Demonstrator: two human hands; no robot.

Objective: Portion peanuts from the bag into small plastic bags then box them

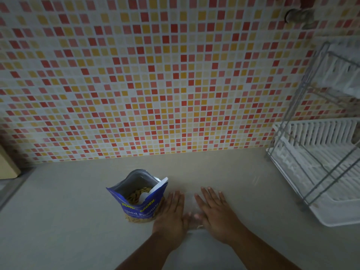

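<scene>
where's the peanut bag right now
In the head view, the blue peanut bag stands open on the counter, lower centre-left, just to the left of the left hand, with the tiled wall behind it.

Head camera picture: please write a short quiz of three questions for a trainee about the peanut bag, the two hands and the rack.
1. True or false: the peanut bag stands open at its top, with peanuts visible inside.
2. Where is the white dish rack? A) left of the peanut bag B) at the right end of the counter C) between the hands
3. Which hand is beside the peanut bag, the left hand or the right hand?
Key: 1 true; 2 B; 3 the left hand. Both hands lie flat with straight fingers.
</scene>
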